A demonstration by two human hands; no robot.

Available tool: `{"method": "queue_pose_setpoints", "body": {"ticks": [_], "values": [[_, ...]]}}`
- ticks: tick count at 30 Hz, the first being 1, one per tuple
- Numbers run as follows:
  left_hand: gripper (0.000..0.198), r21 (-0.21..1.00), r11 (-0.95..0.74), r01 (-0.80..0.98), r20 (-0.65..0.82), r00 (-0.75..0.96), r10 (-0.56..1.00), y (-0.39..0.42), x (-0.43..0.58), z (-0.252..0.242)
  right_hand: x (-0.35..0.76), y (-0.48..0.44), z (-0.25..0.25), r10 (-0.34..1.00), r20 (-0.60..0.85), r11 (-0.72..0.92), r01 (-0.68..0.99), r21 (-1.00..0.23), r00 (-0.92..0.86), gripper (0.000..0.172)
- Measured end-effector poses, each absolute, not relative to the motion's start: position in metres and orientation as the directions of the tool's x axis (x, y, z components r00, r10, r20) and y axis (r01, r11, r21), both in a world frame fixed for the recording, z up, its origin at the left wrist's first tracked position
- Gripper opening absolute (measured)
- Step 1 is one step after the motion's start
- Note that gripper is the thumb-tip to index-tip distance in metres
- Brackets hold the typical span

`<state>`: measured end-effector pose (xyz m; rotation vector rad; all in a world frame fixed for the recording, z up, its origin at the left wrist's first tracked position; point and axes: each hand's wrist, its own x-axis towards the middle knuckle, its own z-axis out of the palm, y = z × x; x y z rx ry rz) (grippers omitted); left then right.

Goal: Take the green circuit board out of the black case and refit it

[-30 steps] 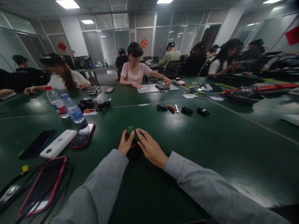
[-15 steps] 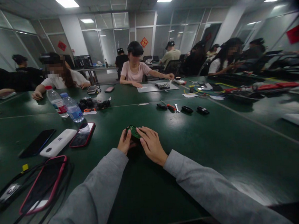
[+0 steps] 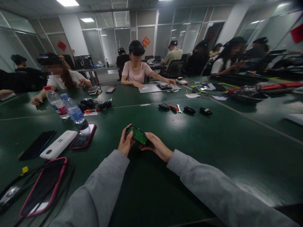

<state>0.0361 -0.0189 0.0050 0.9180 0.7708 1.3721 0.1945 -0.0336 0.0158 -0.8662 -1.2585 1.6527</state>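
Note:
A green circuit board with a dark edge or casing is held just above the green table, its flat face tilted up toward me. My left hand grips its left end, thumb on top. My right hand holds its right end between thumb and fingers. The fingers beneath the board are partly hidden. Beyond my hands lie a screwdriver with a red handle, a small wrench and dark plastic pieces, one of them a black shell.
To the left lie a white power bank, phones, among them a pink-cased phone, and black cables. Two water bottles, one with a blue cap, stand farther off. A person in pink sits opposite at a light board.
My right hand has slid off the board's face to its right end, uncovering more of the green surface. Across the table, the person's hand on the light board has moved slightly lower.

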Motion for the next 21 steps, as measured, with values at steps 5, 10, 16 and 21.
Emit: {"method": "queue_pose_setpoints", "body": {"ticks": [5, 10, 16, 21], "values": [[0.054, 0.896, -0.1, -0.432, 0.145, 0.073, 0.987, -0.015, 0.033, 0.001, 0.194, -0.036, 0.015, 0.888, -0.044, -0.152, -0.204, -0.967, -0.457, 0.055], [0.045, 0.945, -0.266, -0.191, 0.256, -0.076, 0.964, -0.012, 0.031, 0.002, 0.19, -0.035, 0.01, 0.945, 0.033, -0.026, -0.176, -0.984, -0.326, 0.054], [0.042, 0.928, -0.366, -0.07, 0.354, -0.14, 0.925, -0.013, 0.031, 0.004, 0.19, -0.032, 0.005, 0.955, 0.072, 0.036, -0.128, -0.991, -0.287, 0.053], [0.041, 0.922, -0.382, -0.056, 0.371, -0.15, 0.917, -0.014, 0.03, 0.003, 0.191, -0.032, 0.008, 0.948, 0.054, 0.021, -0.109, -0.994, -0.312, 0.053]]}}
